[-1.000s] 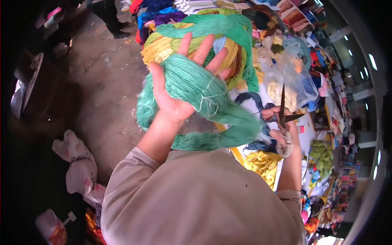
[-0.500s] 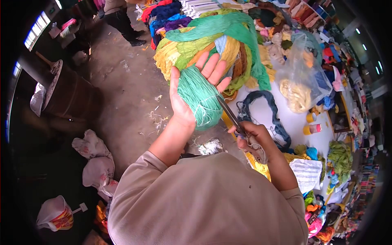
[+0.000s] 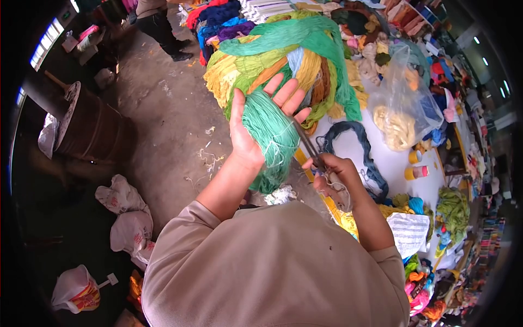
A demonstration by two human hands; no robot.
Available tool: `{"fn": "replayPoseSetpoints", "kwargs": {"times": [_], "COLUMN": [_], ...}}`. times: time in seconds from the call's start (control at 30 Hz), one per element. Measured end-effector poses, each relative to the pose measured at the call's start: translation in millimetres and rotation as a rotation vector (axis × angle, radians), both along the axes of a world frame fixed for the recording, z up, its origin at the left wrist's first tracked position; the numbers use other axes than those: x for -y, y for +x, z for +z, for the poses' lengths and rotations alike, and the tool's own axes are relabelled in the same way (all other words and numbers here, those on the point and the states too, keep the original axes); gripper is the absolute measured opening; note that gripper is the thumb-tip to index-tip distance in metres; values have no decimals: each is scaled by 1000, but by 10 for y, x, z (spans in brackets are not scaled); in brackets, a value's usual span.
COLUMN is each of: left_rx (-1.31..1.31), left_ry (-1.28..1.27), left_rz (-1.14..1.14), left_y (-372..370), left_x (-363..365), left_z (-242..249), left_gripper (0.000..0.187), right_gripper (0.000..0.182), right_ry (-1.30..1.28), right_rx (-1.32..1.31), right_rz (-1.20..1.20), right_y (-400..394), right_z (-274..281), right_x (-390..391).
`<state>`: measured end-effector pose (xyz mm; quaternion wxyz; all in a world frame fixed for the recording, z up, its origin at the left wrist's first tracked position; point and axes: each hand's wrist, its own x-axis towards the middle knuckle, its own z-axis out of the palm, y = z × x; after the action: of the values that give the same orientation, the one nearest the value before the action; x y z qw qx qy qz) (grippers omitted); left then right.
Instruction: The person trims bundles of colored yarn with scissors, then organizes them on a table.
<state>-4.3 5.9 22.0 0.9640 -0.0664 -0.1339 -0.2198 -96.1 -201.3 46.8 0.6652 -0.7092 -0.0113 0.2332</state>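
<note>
A skein of sea-green yarn (image 3: 268,126) with thin white ties around it rests across the upturned palm of my left hand (image 3: 248,140). The thumb stands along one side of it and the fingers spread at the other. Loose green strands hang from its lower end, below the wrist. Closed around dark metal scissors (image 3: 308,140), my right hand (image 3: 336,173) has their blades against the skein's right side. A thin pale thread (image 3: 347,192) loops from my right hand.
Large green and yellow yarn hanks (image 3: 305,43) pile ahead. A dark blue hank (image 3: 359,141), a clear plastic bag of cream yarn (image 3: 397,122) and small spools (image 3: 417,172) lie on the white table. Left stand a rusty drum (image 3: 98,125) and white sacks (image 3: 131,229). A person (image 3: 158,27) stands farther off.
The skein's lower end has slipped loose and now droops below my left wrist. My left hand has moved slightly right; the scissors stay at the skein's side.
</note>
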Motion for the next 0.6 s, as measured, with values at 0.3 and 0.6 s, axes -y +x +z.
{"fn": "replayPoseSetpoints", "kwargs": {"times": [0.3, 0.6], "left_rx": [-84, -128], "left_ry": [337, 514], "left_rz": [113, 466], "left_y": [-24, 366], "left_x": [227, -329], "left_z": [-59, 9], "left_gripper": [68, 63], "right_gripper": [58, 25], "right_ry": [-392, -45], "right_rx": [953, 150], "right_rz": [70, -100], "right_y": [232, -38], "right_z": [53, -697], "right_x": [-199, 461]}}
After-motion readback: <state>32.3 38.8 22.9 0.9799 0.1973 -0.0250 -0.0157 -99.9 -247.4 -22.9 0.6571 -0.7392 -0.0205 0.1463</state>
